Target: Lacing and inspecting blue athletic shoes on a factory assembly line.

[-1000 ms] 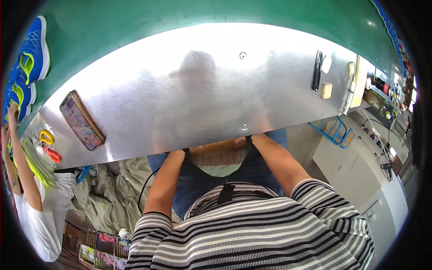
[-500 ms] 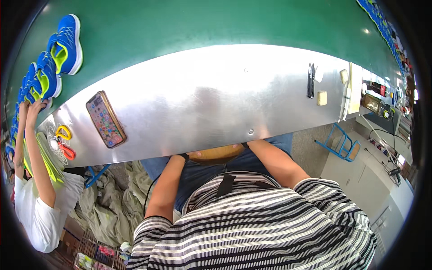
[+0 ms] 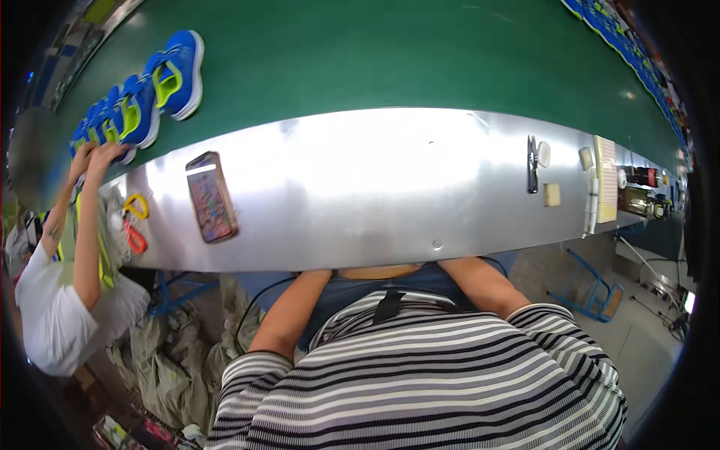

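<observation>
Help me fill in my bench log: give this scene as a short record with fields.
Left hand: hidden below the edge of the metal table; grip not visible
Right hand: hidden there too; grip not visible
Nearest the hands: tan surface, partly showing between the forearms
Table, left: phone, yellow loop, orange loop
Table, right: black tool, white piece, tan block
Beyond table: blue shoes in a row on a green surface
Co-worker: at left, hands at the shoe row
</observation>
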`<state>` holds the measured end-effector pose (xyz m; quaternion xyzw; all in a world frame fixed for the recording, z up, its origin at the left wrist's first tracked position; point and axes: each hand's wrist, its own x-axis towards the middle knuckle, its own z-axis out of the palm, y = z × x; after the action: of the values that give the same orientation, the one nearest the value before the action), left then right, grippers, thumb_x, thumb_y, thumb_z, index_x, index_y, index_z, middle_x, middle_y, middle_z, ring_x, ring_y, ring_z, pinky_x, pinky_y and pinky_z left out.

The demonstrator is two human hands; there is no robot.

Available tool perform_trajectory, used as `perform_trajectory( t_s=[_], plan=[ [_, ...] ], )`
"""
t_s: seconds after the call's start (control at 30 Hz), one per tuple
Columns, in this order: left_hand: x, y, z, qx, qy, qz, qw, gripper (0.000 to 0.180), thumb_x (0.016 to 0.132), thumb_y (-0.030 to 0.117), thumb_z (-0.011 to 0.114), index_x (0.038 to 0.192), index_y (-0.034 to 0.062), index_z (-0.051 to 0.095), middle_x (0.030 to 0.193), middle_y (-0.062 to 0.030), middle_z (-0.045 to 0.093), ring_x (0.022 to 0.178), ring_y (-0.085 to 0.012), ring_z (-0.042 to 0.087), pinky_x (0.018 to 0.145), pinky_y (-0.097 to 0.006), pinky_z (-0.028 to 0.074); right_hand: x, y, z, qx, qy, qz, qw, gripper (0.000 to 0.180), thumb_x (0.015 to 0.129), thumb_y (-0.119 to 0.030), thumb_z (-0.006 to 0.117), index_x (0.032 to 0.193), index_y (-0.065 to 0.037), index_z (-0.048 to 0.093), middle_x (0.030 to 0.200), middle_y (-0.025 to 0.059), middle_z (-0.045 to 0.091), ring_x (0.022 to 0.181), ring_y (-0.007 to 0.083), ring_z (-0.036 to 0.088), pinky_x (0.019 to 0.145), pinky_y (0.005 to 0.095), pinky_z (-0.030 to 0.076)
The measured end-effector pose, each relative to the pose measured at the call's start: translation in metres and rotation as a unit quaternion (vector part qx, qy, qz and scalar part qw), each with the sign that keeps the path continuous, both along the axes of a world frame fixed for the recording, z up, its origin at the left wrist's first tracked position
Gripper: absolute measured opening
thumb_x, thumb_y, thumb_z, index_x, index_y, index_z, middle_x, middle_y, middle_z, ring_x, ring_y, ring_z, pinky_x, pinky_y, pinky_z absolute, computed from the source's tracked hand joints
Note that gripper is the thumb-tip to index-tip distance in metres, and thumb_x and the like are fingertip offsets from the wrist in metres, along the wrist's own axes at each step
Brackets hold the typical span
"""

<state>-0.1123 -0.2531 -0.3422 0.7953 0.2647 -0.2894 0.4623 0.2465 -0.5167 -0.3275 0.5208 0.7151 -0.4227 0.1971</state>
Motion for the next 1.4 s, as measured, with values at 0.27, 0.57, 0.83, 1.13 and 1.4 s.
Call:
perform_trajectory(
  t_s=[0.27,0.57,0.83,1.13,1.4],
  plan=[
    [0.012,-0.048,0.033,0.052,0.067,0.022,0.996,0.052,0.091,0.049,0.057,0.112,0.0021,0.062,0.107,-0.0235,0.065,0.102,-0.0399,0.062,0.086,-0.047,0.05,-0.117,0.16,-0.005,0.079,-0.006,0.053,0.995,0.055,0.085,-0.042,0.064,0.122,-0.001,0.057,0.123,0.0236,0.06,0.116,0.0375,0.057,0.102,0.0447,0.041],
    [-0.058,-0.005,0.231,-0.036,-0.275,0.322,0.905,0.03,0.098,0.02,0.058,0.119,-0.0013,0.06,0.106,-0.0105,0.069,0.098,-0.0147,0.065,0.087,-0.028,0.05,-0.132,0.167,0.207,0.117,0.323,-0.038,0.939,0.04,0.09,-0.032,0.065,0.119,-0.006,0.061,0.11,0.0139,0.066,0.098,0.0314,0.064,0.089,0.0402,0.049],
    [-0.137,0.21,0.232,0.426,-0.292,0.506,0.691,0.039,0.093,0.032,0.062,0.105,-0.0046,0.065,0.092,-0.0155,0.071,0.084,-0.024,0.069,0.072,-0.033,0.051,-0.103,0.189,0.216,0.439,0.164,-0.144,0.872,0.044,0.081,-0.024,0.072,0.119,-0.007,0.059,0.125,0.0119,0.056,0.122,0.033,0.048,0.103,0.0453,0.035],
    [-0.146,0.355,0.238,0.474,0.227,0.433,0.732,0.107,0.071,0.091,0.037,0.121,0.0008,0.065,0.13,-0.0222,0.058,0.127,-0.0397,0.048,0.104,-0.055,0.034,-0.091,0.182,0.179,0.427,0.132,-0.195,0.873,0.053,0.082,-0.039,0.071,0.124,-0.01,0.057,0.137,0.0108,0.049,0.136,0.0303,0.038,0.111,0.0467,0.025],
    [-0.097,0.347,0.236,0.467,-0.004,0.495,0.732,0.04,0.069,0.034,0.074,0.093,0.0012,0.071,0.098,-0.0218,0.069,0.094,-0.0363,0.067,0.081,-0.042,0.053,-0.098,0.187,0.183,0.447,0.137,-0.177,0.866,0.048,0.082,-0.036,0.071,0.121,-0.009,0.06,0.134,0.0105,0.052,0.134,0.0293,0.041,0.109,0.0446,0.027]
  ],
)
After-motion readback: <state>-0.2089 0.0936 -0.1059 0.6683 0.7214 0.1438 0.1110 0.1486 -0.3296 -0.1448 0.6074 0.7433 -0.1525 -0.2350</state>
